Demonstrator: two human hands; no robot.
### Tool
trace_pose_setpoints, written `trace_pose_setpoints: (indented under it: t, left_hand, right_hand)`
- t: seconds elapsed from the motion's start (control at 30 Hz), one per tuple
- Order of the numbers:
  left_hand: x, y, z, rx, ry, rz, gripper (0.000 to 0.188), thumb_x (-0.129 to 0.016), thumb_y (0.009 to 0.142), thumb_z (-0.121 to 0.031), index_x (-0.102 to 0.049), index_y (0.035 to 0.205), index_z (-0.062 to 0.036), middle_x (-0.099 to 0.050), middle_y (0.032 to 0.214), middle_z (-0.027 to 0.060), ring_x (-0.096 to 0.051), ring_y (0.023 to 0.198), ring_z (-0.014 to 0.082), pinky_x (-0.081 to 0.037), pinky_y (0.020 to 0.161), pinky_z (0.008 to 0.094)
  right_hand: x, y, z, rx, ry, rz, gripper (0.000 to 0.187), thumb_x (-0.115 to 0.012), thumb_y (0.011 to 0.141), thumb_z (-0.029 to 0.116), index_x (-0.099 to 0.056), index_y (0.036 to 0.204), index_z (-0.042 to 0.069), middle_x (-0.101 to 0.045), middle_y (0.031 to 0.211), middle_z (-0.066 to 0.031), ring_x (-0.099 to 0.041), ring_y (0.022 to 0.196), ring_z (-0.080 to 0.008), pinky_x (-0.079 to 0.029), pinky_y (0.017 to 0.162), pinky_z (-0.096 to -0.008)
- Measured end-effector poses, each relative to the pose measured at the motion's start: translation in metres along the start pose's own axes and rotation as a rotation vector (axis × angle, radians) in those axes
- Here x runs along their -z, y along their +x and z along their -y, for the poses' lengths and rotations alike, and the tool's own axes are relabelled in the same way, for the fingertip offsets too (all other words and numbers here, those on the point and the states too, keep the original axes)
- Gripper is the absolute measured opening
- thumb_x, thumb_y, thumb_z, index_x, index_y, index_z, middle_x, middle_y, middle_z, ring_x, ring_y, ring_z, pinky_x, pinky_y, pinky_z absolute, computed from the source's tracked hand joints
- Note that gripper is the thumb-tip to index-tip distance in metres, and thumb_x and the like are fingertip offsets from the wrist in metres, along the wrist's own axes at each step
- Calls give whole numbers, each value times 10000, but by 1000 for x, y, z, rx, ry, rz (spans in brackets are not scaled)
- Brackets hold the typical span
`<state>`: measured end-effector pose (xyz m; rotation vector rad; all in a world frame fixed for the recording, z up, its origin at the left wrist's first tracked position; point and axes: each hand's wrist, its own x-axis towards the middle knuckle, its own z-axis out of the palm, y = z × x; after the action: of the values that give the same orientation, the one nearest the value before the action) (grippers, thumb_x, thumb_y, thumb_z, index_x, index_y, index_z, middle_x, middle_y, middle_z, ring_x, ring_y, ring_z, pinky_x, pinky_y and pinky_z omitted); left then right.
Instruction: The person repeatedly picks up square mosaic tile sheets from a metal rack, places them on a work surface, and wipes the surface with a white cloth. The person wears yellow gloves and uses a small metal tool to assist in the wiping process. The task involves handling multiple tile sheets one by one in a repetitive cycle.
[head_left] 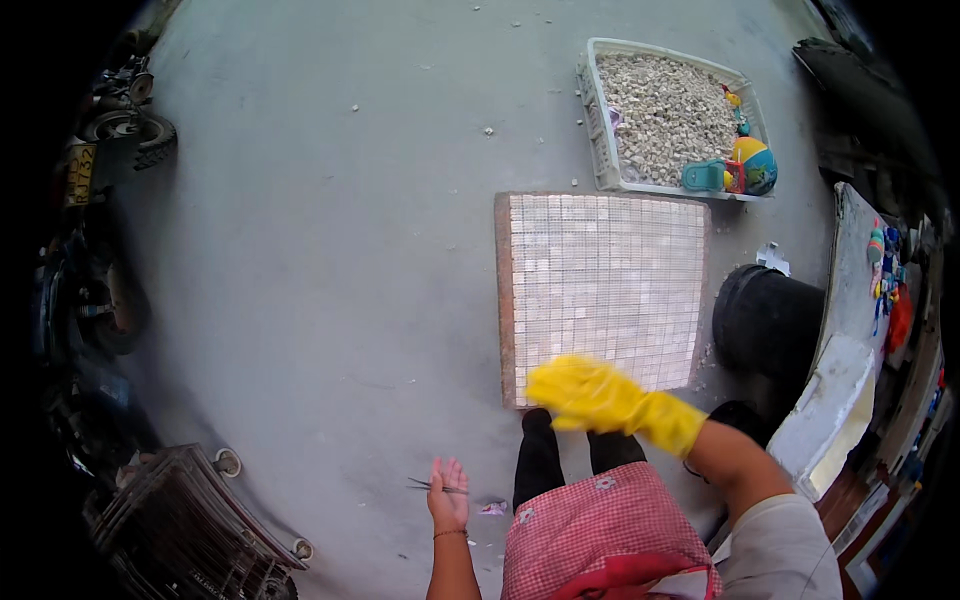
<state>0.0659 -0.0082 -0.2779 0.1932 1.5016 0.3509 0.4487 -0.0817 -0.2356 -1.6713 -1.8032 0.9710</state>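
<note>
A square board of small pale tiles (610,290) with a brown edge lies on the floor in front of my feet. My right hand (585,392), in a long yellow rubber glove (670,422), is over the board's near left part, palm down, fingers stretched to the left and a little blurred. Whether it touches the tiles I cannot tell. Bare and lower left, my left hand (449,497) has thin dark tweezers (419,484) across its palm, held under the thumb, away from the board. A red checked apron (610,525) covers my lap.
Beyond the board stands a white plastic crate (600,150) of small stone pieces (665,115), with a ball (757,165) and toys. A black bucket (770,320) and a white foam box (825,415) are at right. A wheeled cart (190,530) and motorbike parts (120,125) line the left.
</note>
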Motion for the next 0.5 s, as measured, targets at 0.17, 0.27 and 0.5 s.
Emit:
trace_pose_setpoints:
  t: [0.17,0.27,0.5]
  left_hand:
    - [48,11,-13,-18,34,-31,488,-379,961,-314,-289,1392,-104,-363,1388,151,-334,1280,263,-254,1056,386]
    - [71,23,-8,-54,-97,-197,477,-367,964,-303,-295,1387,-95,-380,1378,150,-341,1275,249,-259,1050,369]
    - [8,13,-42,-92,122,6,484,-367,965,-315,-291,1388,-94,-404,1360,144,-381,1249,253,-326,1006,393]
  right_hand:
    - [73,17,-65,-506,-582,-677,537,-628,789,204,-469,1279,51,-437,1333,-179,-380,1261,-321,-217,1082,-429]
    - [33,71,-43,-469,-522,-720,592,-644,782,253,-443,1307,67,-427,1349,-158,-356,1281,-308,-197,1097,-417]
    - [-68,73,53,-40,-116,-363,563,-635,780,268,-467,1290,100,-428,1355,-127,-408,1247,-281,-265,1074,-415]
